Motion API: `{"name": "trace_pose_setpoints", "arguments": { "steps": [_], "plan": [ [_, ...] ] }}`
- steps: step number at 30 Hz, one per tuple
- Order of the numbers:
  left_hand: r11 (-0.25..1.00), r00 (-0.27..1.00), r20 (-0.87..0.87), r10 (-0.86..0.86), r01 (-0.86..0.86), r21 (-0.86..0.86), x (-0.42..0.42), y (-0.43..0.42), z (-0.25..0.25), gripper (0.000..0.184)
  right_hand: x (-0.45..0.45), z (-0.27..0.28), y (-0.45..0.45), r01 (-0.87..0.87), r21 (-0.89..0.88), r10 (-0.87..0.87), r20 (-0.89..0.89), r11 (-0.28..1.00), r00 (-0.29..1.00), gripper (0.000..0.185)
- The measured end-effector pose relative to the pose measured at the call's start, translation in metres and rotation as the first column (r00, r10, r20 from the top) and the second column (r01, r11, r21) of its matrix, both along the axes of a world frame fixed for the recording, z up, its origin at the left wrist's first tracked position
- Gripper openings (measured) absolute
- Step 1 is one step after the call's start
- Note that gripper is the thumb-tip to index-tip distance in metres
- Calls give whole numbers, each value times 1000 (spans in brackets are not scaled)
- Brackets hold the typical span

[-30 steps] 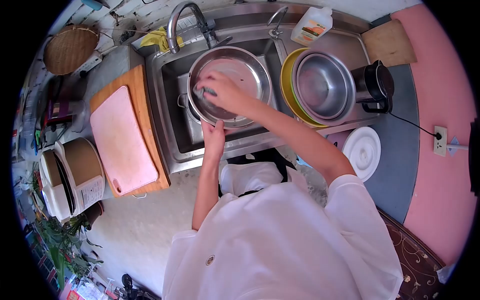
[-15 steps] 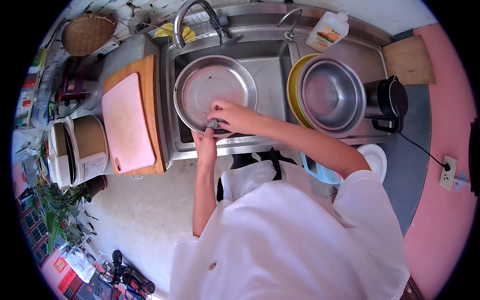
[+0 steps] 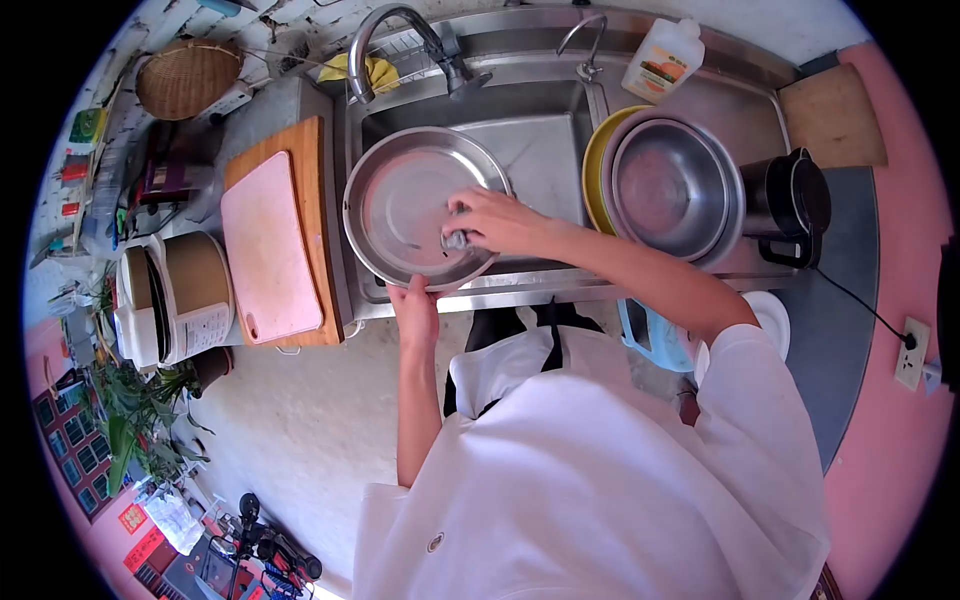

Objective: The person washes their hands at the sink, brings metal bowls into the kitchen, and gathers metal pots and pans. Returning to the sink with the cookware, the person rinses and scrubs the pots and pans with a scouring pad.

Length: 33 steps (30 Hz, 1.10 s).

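Observation:
A wide, shallow stainless steel basin (image 3: 395, 195) is held over the left part of the sink, its near rim close to the sink's front edge. My left hand (image 3: 414, 308) grips that near rim, with the thumb on top and the other fingers mostly hidden underneath. My right hand (image 3: 500, 222) reaches over the right side of the basin, fingers bent around a grey scouring pad (image 3: 456, 241) that looks like steel wool. The pad is against the lower right of the basin's inside. Small dark specks show on the metal near it.
A curved faucet (image 3: 400, 15) rises behind the sink (image 3: 545, 145). Nested bowls (image 3: 668, 190), an electric kettle (image 3: 800, 205) and a plastic jug (image 3: 663, 62) stand on the right. Left of the sink, a pink cutting board (image 3: 272, 245) lies on a wooden one.
My right hand has carried the scouring pad from the near rim, beside my left thumb, rightward and inward along the basin. The left hand still holds the rim. The whole view has shifted slightly.

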<state>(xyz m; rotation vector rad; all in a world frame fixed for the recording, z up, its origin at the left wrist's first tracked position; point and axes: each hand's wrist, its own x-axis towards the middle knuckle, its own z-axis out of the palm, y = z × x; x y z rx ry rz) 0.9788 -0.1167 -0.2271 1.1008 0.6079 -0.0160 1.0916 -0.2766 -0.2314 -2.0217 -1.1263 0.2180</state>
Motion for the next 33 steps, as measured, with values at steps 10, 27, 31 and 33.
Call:
{"name": "trace_pose_setpoints", "arguments": {
  "steps": [10,27,31,33],
  "plan": [
    [992,996,36,-83,79,100,31,36,29,49,-15,26,43,100,81,-70,-314,992,947,20],
    [881,896,29,-444,430,200,41,69,29,40,-25,-9,29,567,-333,-576,83,753,813,17],
    [832,843,-74,-532,537,138,24,58,20,46,-19,-2,30,799,-188,-816,-16,570,578,19],
    [824,831,-88,-550,557,105,19,57,19,33,-13,-19,51,893,4,-838,-346,449,423,24]
  ]
}}
